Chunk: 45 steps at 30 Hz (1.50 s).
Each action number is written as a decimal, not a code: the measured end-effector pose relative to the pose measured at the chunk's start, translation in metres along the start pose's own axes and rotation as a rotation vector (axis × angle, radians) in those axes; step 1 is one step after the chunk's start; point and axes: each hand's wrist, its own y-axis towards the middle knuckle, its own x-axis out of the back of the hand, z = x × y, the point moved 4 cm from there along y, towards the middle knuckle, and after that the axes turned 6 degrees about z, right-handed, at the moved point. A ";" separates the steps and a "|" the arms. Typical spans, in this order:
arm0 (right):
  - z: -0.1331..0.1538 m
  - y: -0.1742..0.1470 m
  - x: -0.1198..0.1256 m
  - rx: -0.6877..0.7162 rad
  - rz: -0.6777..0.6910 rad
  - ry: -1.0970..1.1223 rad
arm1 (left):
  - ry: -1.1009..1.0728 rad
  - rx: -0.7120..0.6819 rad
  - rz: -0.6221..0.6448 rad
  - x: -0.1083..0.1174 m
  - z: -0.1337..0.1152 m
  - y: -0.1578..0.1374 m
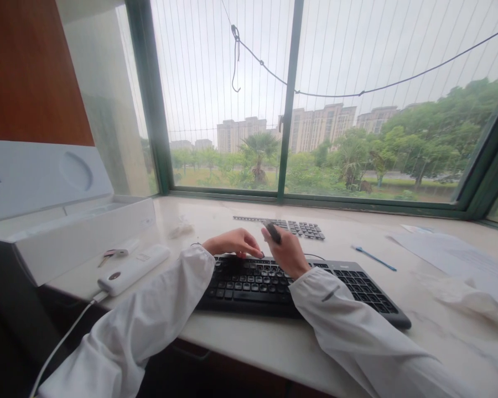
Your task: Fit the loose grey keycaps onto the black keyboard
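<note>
Pale stone sill (249,348) under a wide window carries a black keyboard (299,287). Over its far edge, the left hand (232,243) rests curled, fingertips on the top keys. The right hand (288,251) pinches a small dark tool (273,232), too blurred to identify. Beyond the keyboard lie loose keycaps (299,228); left of it, a white power bank (133,269).

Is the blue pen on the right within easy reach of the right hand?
Probably yes: the right hand is over the keyboard, and the bare counter up to the pen looks unblocked, though that hand already holds a small dark tool.
</note>
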 end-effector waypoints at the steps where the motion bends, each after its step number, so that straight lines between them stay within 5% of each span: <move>1: -0.006 0.003 0.003 -0.031 0.037 -0.022 | -0.023 -0.007 -0.040 0.001 -0.001 0.001; 9: -0.031 0.010 0.004 -0.089 0.211 -0.053 | -0.098 -0.156 -0.228 0.005 -0.006 0.005; 28: -0.032 0.013 0.004 -0.089 0.228 -0.118 | 0.217 -0.255 -0.472 -0.004 -0.019 -0.002; 37: -0.014 -0.003 0.006 0.041 0.315 -0.689 | 0.453 -0.212 -0.632 0.017 -0.013 -0.007; 45: -0.009 -0.008 0.005 0.057 0.393 -0.749 | 0.613 -0.094 -0.713 0.044 0.010 -0.003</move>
